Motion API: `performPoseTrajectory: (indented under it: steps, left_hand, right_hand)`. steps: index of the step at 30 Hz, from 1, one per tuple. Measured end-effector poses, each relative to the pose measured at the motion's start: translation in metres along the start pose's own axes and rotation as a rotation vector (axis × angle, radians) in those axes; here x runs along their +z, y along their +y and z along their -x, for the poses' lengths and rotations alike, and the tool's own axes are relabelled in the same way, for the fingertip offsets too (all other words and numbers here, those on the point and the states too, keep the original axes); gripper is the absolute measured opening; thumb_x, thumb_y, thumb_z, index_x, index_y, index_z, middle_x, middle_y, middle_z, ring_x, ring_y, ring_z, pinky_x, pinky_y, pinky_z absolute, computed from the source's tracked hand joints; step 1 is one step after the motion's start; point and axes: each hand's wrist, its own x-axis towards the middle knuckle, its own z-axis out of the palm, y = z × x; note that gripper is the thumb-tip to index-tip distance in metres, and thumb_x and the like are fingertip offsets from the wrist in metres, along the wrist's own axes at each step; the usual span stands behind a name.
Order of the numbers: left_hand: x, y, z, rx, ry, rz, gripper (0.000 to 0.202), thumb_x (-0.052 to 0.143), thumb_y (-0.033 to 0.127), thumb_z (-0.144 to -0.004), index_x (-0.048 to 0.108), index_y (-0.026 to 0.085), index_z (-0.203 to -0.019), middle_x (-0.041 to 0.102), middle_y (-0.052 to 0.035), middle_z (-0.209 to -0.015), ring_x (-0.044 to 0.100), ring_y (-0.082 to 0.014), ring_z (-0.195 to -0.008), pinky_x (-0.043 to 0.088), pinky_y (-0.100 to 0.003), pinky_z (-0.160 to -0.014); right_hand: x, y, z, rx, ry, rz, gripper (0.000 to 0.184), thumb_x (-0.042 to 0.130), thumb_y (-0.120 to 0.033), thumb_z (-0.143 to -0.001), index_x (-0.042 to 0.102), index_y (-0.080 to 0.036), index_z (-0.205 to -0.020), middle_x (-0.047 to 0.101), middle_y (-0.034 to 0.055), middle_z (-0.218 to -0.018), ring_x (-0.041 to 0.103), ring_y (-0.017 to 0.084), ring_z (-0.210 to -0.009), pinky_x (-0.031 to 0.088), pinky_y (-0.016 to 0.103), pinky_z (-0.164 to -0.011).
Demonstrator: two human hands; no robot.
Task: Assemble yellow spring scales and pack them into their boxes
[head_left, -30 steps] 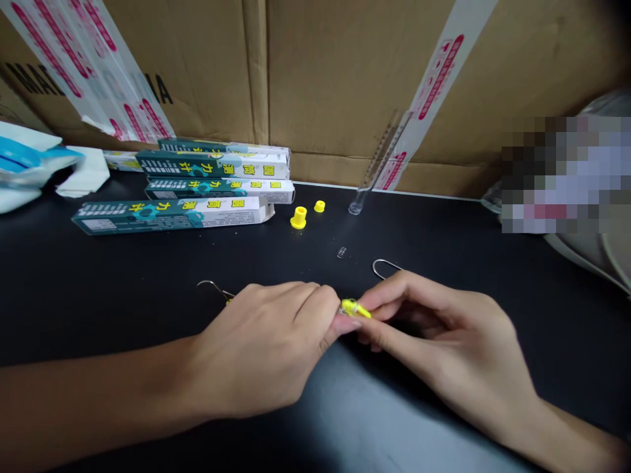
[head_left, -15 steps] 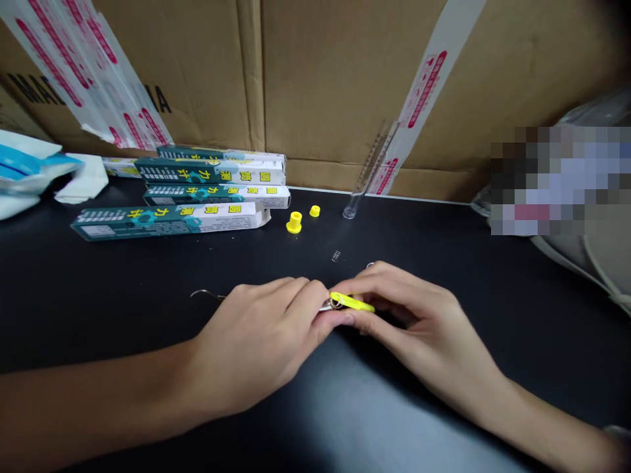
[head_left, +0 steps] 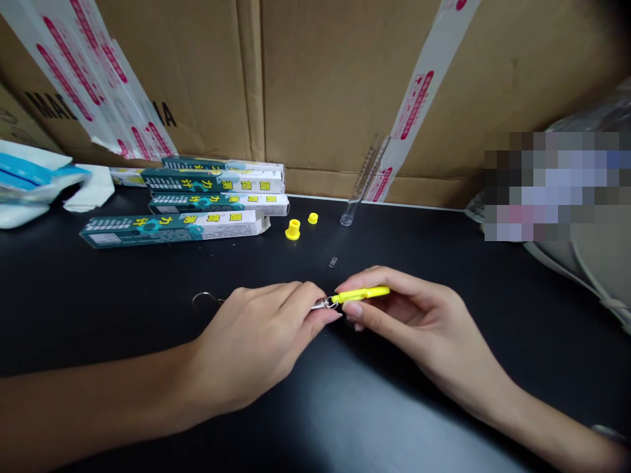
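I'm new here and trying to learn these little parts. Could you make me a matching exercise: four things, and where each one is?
Things:
1 yellow rod
2 metal ring
3 clear tube
4 small spring

Places:
A leaning on the cardboard wall
B pinched by the left hand
C lying loose on the black table
D pinched by the right hand

Pairs: 1-D, 2-B, 3-A, 4-C.
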Motion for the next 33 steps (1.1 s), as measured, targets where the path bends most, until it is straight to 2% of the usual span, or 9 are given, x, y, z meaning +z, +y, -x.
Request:
performPoseTrajectory:
  steps: [3,6,10,14,19,23,27,31,33]
  left_hand:
    - [-0.002,0.000,-0.001,-0.033,0.000,0.089,0.027,0.042,0.032,-0.104,0.063,0.018,-0.095,0.071,0.0006,-0.087,0.068,-0.0150,-0.075,0.045,-0.026,-0.063]
    - [-0.006,-0.001,-0.004,-0.135,0.056,0.348,0.015,0.059,0.033,-0.096,0.065,0.023,-0.106,0.074,0.0045,-0.092,0.069,-0.0117,-0.077,0.049,-0.021,-0.066]
    - [-0.011,-0.006,-0.008,-0.311,0.161,0.766,0.027,0.068,0.036,-0.090,0.067,0.028,-0.115,0.076,0.0058,-0.099,0.071,-0.0099,-0.085,0.055,-0.015,-0.071]
    - [-0.009,-0.012,-0.010,-0.421,0.206,0.906,0.030,0.073,0.034,-0.086,0.070,0.029,-0.115,0.077,0.0041,-0.107,0.072,-0.0124,-0.098,0.056,-0.017,-0.083]
    - [-0.008,-0.013,-0.011,-0.409,0.230,0.908,0.033,0.077,0.034,-0.083,0.071,0.031,-0.115,0.077,0.0050,-0.107,0.070,-0.0136,-0.101,0.056,-0.020,-0.089]
    - [-0.011,-0.011,-0.008,-0.336,0.233,0.875,0.036,0.077,0.035,-0.083,0.069,0.032,-0.118,0.076,0.0049,-0.109,0.069,-0.0136,-0.100,0.053,-0.022,-0.090]
    - [-0.016,-0.010,-0.003,-0.106,0.235,0.790,0.030,0.044,0.038,-0.103,0.069,0.026,-0.114,0.074,-0.0004,-0.105,0.066,-0.0141,-0.098,0.049,-0.026,-0.089]
    - [-0.013,-0.009,0.000,-0.013,0.237,0.664,0.042,0.036,0.027,-0.105,0.063,0.019,-0.074,0.060,0.0018,-0.069,0.056,-0.0093,-0.064,0.047,-0.023,-0.065]
    - [-0.009,-0.009,0.000,-0.070,0.261,0.662,0.037,0.038,0.017,-0.103,0.059,0.019,-0.073,0.053,0.0044,-0.064,0.049,-0.0061,-0.052,0.042,-0.020,-0.051]
  right_hand:
    - [-0.004,0.003,-0.001,0.059,-0.040,-0.107,0.007,0.077,-0.023,-0.083,0.079,-0.025,-0.090,0.071,0.0002,-0.085,0.062,0.010,-0.071,0.052,0.017,-0.062]
    - [-0.007,0.006,-0.003,0.082,-0.045,-0.195,0.007,0.077,-0.023,-0.084,0.080,-0.026,-0.090,0.072,-0.0006,-0.086,0.061,0.008,-0.071,0.051,0.015,-0.064]
    - [-0.006,0.004,-0.005,0.103,-0.013,-0.192,0.006,0.078,-0.025,-0.083,0.079,-0.025,-0.089,0.072,-0.0008,-0.082,0.064,0.008,-0.069,0.053,0.016,-0.067]
    - [-0.002,-0.001,-0.005,0.084,-0.004,-0.079,0.010,0.078,-0.032,-0.082,0.077,-0.023,-0.085,0.071,-0.0006,-0.079,0.064,0.010,-0.068,0.055,0.019,-0.066]
    - [-0.003,0.000,-0.001,-0.024,0.057,0.234,0.013,0.070,-0.037,-0.088,0.074,-0.024,-0.089,0.072,-0.0005,-0.083,0.066,0.014,-0.074,0.053,0.024,-0.066]
    - [-0.006,0.003,0.000,-0.185,0.117,0.584,0.006,0.066,-0.024,-0.091,0.072,-0.024,-0.091,0.074,-0.0002,-0.089,0.068,0.016,-0.081,0.051,0.028,-0.073]
    - [-0.004,0.007,-0.001,-0.288,0.087,0.711,0.013,0.063,-0.013,-0.090,0.072,-0.022,-0.091,0.073,0.0024,-0.093,0.067,0.019,-0.087,0.052,0.032,-0.078]
    - [-0.002,0.010,0.000,-0.306,0.095,0.749,0.014,0.062,-0.012,-0.090,0.073,-0.021,-0.091,0.073,0.0032,-0.091,0.065,0.020,-0.085,0.052,0.034,-0.076]
    - [-0.002,0.009,0.000,-0.300,0.111,0.760,0.013,0.063,-0.012,-0.090,0.073,-0.021,-0.091,0.073,0.0028,-0.089,0.066,0.019,-0.083,0.051,0.033,-0.074]
